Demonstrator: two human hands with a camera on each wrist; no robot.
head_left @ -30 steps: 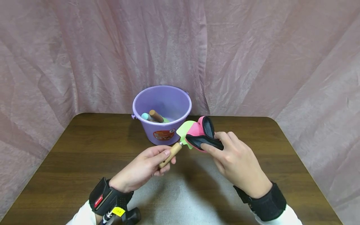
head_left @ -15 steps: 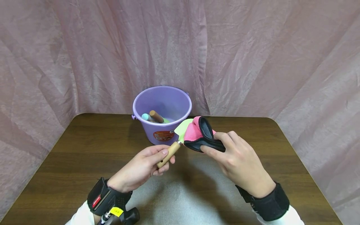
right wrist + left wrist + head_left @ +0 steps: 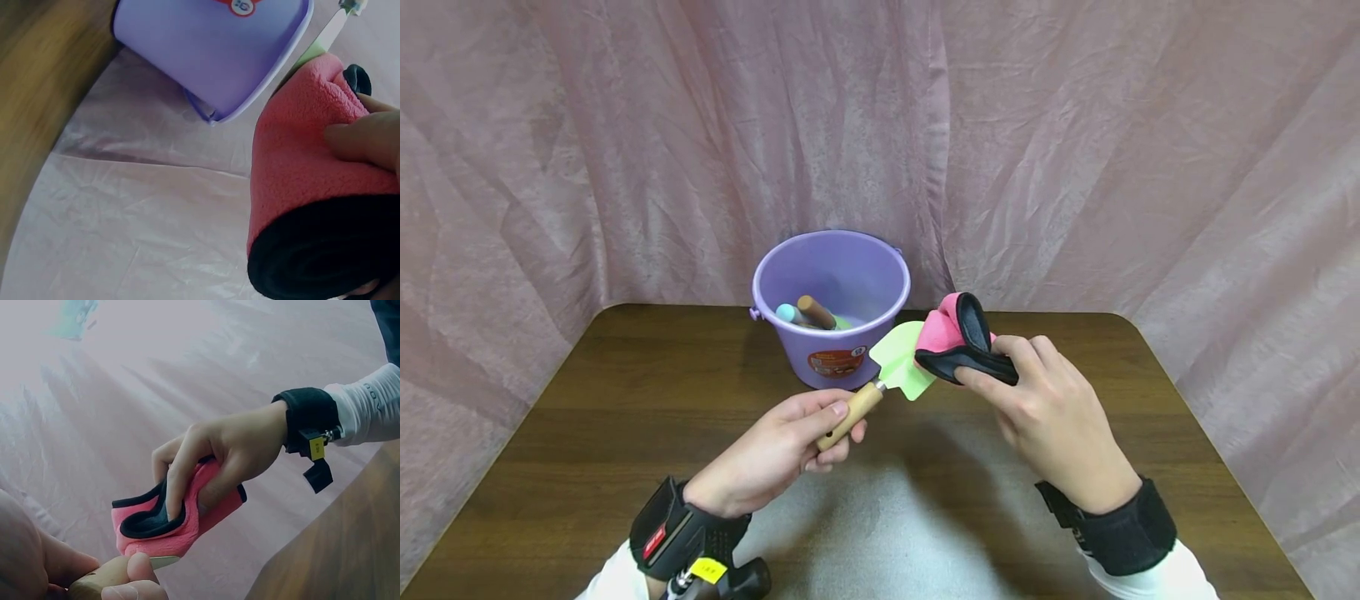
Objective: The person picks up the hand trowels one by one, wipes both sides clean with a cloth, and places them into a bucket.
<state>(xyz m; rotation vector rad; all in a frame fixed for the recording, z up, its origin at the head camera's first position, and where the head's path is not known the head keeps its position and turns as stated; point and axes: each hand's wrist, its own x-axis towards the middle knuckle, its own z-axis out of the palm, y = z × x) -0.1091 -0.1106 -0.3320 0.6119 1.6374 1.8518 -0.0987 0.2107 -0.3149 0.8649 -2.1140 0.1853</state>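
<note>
My left hand (image 3: 782, 450) grips a small garden trowel by its wooden handle (image 3: 853, 414), its pale green blade (image 3: 898, 360) pointing up and away. A folded pink cloth (image 3: 942, 332) with black edging overlaps the right side of that blade in the head view. It is bunched in my right hand (image 3: 1052, 408), whose fingers pinch it from the right. From the left wrist, the cloth (image 3: 156, 528) shows right above the blade's edge. The right wrist view has the fluffy pink side of the cloth (image 3: 306, 150) close up, with the blade (image 3: 325, 37) sticking out behind.
A purple bucket (image 3: 790, 346) with an orange label stands at the back of the wooden table (image 3: 647, 400), just beyond the trowel. Inside it lie a brown handle (image 3: 816, 311), a light blue handle (image 3: 788, 312) and something green. A pink curtain (image 3: 880, 125) hangs behind.
The cloth slid slightly left across the blade, then back right and up with my right hand, baring more of the green. My left hand has kept its grip on the trowel, nearly still.
</note>
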